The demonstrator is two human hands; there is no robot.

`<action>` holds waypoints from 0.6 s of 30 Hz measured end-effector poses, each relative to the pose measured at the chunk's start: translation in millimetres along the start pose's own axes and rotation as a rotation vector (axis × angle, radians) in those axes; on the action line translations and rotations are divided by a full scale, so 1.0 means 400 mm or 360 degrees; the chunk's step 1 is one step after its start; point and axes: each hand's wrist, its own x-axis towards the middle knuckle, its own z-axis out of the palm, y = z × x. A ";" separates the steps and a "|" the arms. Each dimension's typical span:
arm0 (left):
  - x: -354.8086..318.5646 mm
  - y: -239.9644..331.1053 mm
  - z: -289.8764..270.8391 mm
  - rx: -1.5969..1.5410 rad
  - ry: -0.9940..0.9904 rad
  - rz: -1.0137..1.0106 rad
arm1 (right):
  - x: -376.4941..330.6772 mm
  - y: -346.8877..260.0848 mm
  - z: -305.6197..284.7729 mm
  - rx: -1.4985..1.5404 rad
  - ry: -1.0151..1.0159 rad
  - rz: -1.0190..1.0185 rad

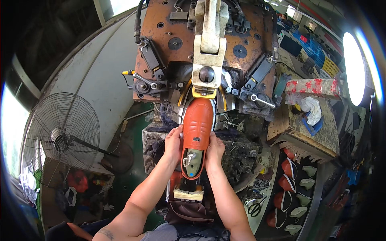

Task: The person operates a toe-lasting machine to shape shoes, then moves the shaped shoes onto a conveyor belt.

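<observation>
An orange-red leather shoe upper sits stretched over a greenish shoe last, its toe pointing away from me into the machine. My left hand grips the upper's left edge, fingers curled in against it. On the opposite edge my right hand holds it in the same way, with some fingertips hidden under the side. A whitish metal arm with a yellow-edged pad stands over the toe. Curved yellow-and-dark jaws flank the toe on both sides. Below the heel is a pale worn block.
The machine's brown metal plate fills the far side. A caged floor fan stands at left. On the right, a worn table bears a white cloth; red uppers and pale lasts line a rack. Scissors lie near my right forearm.
</observation>
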 end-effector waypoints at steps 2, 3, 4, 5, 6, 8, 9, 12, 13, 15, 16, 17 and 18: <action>-0.009 0.005 0.010 0.0001 0.0000 -0.0015 | -0.002 -0.004 -0.004 -0.0003 -0.0010 0.0000; -0.013 0.006 0.014 0.0000 0.0006 -0.0027 | -0.004 -0.006 -0.005 -0.0009 -0.0023 0.0005; -0.012 0.009 0.013 0.0001 0.0004 -0.0024 | -0.011 -0.010 0.002 -0.0007 -0.0026 0.0003; -0.011 0.012 0.010 0.0002 -0.0007 -0.0037 | -0.021 -0.015 0.012 0.0007 -0.0001 0.0010; -0.010 0.014 0.007 0.0004 -0.0018 -0.0050 | -0.027 -0.016 0.018 0.0022 0.0024 0.0017; -0.004 0.009 0.002 -0.0025 -0.0029 -0.0058 | -0.027 -0.012 0.016 0.0018 0.0034 -0.0006; 0.000 0.007 0.000 0.0004 -0.0014 -0.0061 | -0.027 -0.012 0.014 0.0026 0.0034 -0.0007; 0.010 0.000 -0.013 0.0037 0.0002 -0.0054 | -0.021 0.002 0.005 0.0006 0.0048 -0.0038; 0.008 -0.003 -0.012 0.0039 0.0004 -0.0052 | -0.015 0.010 -0.003 -0.0026 0.0069 -0.0068; 0.004 -0.009 -0.009 0.0041 -0.0002 -0.0044 | 0.003 0.020 -0.021 -0.0092 0.0087 -0.0094; 0.002 -0.007 -0.009 0.0040 -0.0001 -0.0024 | 0.004 0.017 -0.018 -0.0159 0.0092 -0.0113; 0.001 -0.011 -0.011 0.0043 -0.0001 -0.0024 | 0.006 0.012 -0.017 -0.0156 0.0092 -0.0112; -0.001 -0.018 -0.015 0.0051 0.0037 0.0062 | 0.010 0.005 -0.016 -0.0103 0.0035 -0.0069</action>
